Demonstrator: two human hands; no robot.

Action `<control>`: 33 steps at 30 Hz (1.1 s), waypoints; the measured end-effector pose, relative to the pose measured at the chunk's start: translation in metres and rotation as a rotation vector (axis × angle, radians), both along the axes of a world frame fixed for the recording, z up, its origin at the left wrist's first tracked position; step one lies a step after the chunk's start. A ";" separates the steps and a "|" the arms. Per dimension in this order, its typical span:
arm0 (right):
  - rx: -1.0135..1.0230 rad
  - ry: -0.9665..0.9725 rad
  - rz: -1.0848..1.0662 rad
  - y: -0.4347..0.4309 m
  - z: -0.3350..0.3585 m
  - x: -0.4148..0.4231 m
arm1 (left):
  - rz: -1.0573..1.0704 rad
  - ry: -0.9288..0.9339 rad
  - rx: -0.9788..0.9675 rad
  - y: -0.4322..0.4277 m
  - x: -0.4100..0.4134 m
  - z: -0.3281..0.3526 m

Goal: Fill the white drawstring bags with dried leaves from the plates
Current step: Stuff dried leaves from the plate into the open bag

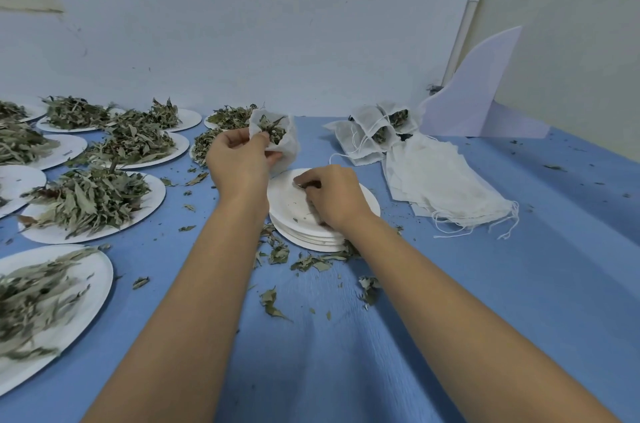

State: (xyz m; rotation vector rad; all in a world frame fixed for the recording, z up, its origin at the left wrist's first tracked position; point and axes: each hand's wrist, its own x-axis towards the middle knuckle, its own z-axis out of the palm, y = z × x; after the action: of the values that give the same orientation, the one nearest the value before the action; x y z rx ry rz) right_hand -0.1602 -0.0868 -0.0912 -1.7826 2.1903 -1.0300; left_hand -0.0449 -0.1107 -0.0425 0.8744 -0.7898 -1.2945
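My left hand [239, 163] holds a white drawstring bag [284, 145] by its open mouth above the table; dried leaves show inside it. My right hand [332, 195] rests on the top plate of a stack of white plates [287, 194], fingers curled and pinching a few leaf bits. Filled bags [377, 131] lie in a pile at the back. A heap of flat unfilled bags [443, 180] with loose strings lies to the right. Plates heaped with dried leaves [90, 204] cover the left side.
The blue tablecloth [519, 284] has loose leaf scraps [304, 261] scattered in front of the plate stack. A white curved board [474, 93] leans against the wall at the back right. More leaf plates [138, 142] stand along the back left.
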 end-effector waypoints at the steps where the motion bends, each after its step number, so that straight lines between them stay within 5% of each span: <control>1: -0.011 -0.008 -0.012 0.001 0.001 -0.001 | -0.001 -0.001 0.001 0.000 0.000 0.000; 17: -0.090 -0.238 0.045 0.039 0.033 -0.034 | -0.012 -0.067 0.012 0.001 -0.004 -0.002; 22: 0.099 -0.086 0.171 0.049 0.030 -0.029 | -0.019 -0.076 0.007 0.003 -0.005 -0.003; 33: -0.100 -0.387 0.206 0.045 0.028 -0.026 | -0.017 -0.046 0.008 0.002 -0.003 -0.002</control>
State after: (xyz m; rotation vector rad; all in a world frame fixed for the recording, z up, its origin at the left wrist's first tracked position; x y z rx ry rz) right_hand -0.1858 -0.0421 -0.0633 -1.6355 1.7184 -1.3230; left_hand -0.0479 -0.1092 -0.0448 0.9086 -0.8304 -1.2967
